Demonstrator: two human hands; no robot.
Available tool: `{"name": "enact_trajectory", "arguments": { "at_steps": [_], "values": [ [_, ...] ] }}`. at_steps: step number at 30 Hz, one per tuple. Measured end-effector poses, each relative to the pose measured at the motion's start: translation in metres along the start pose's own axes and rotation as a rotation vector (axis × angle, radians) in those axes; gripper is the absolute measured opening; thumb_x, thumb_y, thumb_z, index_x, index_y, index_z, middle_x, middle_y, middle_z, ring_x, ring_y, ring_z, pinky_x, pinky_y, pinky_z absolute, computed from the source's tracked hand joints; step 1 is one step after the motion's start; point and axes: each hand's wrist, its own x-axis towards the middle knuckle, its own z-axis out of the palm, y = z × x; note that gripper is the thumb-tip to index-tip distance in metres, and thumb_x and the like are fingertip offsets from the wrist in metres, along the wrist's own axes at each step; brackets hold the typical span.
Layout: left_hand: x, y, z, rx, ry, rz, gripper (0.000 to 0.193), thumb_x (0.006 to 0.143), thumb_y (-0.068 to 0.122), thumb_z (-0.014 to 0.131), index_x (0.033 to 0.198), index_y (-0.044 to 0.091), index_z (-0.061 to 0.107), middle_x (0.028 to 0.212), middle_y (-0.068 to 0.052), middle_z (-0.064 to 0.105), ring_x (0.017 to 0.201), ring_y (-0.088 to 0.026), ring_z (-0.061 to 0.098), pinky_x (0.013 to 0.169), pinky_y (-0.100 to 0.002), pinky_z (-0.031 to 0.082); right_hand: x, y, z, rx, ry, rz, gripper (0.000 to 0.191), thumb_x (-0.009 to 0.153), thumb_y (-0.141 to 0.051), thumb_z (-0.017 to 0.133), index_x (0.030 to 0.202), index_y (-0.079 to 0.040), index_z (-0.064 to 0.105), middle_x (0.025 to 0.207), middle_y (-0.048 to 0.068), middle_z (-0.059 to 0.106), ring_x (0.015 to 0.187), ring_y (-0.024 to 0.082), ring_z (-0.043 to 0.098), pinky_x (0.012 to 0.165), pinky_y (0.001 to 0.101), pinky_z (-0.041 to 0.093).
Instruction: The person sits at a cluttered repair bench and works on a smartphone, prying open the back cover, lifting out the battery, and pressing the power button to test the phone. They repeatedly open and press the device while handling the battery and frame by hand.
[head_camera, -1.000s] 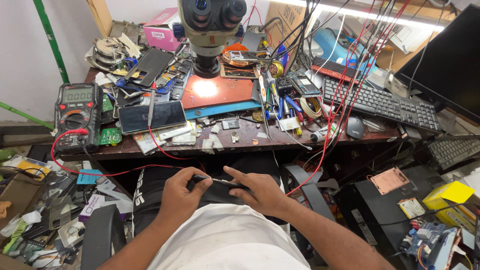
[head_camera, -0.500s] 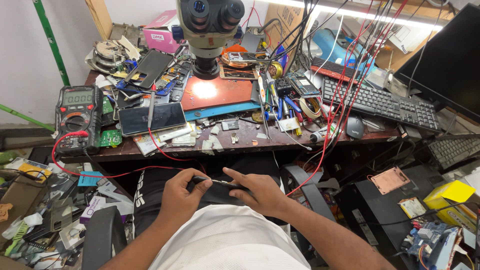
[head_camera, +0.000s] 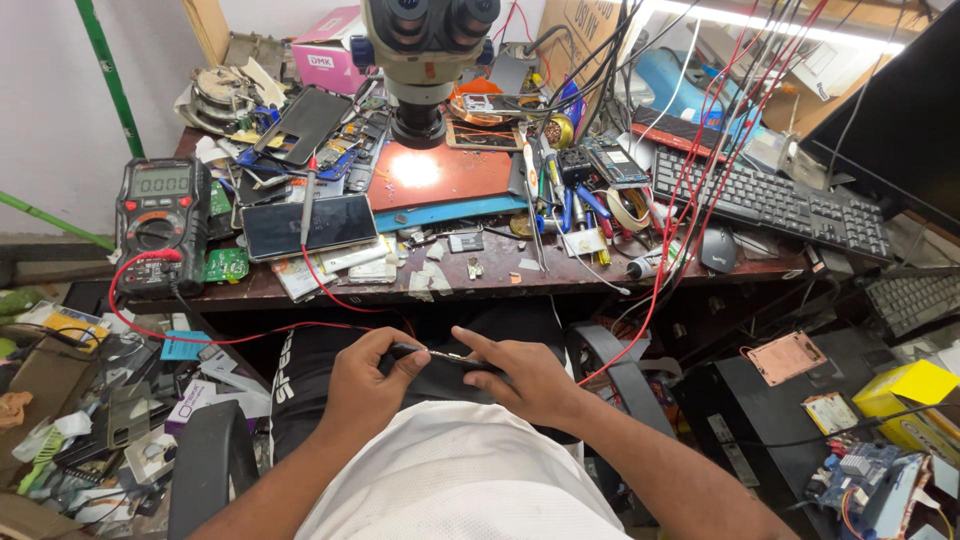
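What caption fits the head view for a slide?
Both hands, left hand and right hand, hold a slim dark device in the lap, below a cluttered repair bench with microscope.

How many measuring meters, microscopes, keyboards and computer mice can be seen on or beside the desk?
Multimeter: 1
Microscope: 1
Keyboards: 2, one on the desk, one lower at the right
Computer mouse: 1
Total: 5

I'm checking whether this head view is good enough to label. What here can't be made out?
- Dark device in the lap: mostly covered by the left hand and right hand; its kind is unclear.
- Microscope: top cut off by the upper edge.
- Monitor: cut off by the right edge.
- Multimeter: display too small to read.
- Small parts on the desk edge: too small to identify.
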Motion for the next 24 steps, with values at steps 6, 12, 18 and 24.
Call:
{"name": "enact_trajectory", "arguments": {
  "at_steps": [6, 12, 18, 24],
  "values": [
    [0.000, -0.001, 0.000, -0.002, 0.005, 0.015, 0.020, 0.085, 0.023, 0.080, 0.089, 0.005, 0.073, 0.073, -0.003, 0.070, 0.063, -0.010, 0.058, 0.057, -0.027, 0.047, 0.000, 0.002, 0.001, 0.006, 0.002, -0.006, 0.066, 0.094, -0.024, 0.070, 0.153, -0.010, 0.045, 0.097, 0.008, 0.075, 0.083, 0.029, 0.072, 0.074, 0.0396, 0.055],
    [0.001, 0.000, 0.000, -0.019, -0.002, 0.005, 0.019, 0.085, 0.023, 0.080, 0.089, 0.005, 0.073, 0.074, -0.003, 0.071, 0.064, -0.010, 0.058, 0.057, -0.027, 0.047, 0.000, -0.001, -0.002, 0.007, 0.010, -0.009, 0.065, 0.094, -0.025, 0.070, 0.153, -0.011, 0.046, 0.097, 0.008, 0.076, 0.083, 0.028, 0.072, 0.074, 0.0392, 0.055],
    [0.003, -0.001, -0.006, -0.038, 0.069, 0.082, 0.019, 0.087, 0.022, 0.078, 0.091, 0.004, 0.073, 0.079, -0.001, 0.071, 0.070, -0.008, 0.060, 0.063, -0.025, 0.048, 0.001, -0.006, -0.007, 0.007, 0.060, 0.068, 0.075, 0.088, -0.030, 0.077, 0.152, -0.012, 0.045, 0.095, 0.010, 0.075, 0.080, 0.029, 0.072, 0.070, 0.0382, 0.056],
    [0.014, -0.009, -0.026, -0.209, 0.182, -0.101, 0.018, 0.093, 0.022, 0.074, 0.094, 0.004, 0.072, 0.075, 0.003, 0.065, 0.066, -0.005, 0.051, 0.059, -0.023, 0.041, 0.005, 0.006, -0.010, 0.144, 0.113, 0.165, 0.074, 0.081, -0.024, 0.081, 0.147, -0.009, 0.050, 0.089, 0.011, 0.072, 0.070, 0.028, 0.069, 0.068, 0.0351, 0.057]
  ]
}}
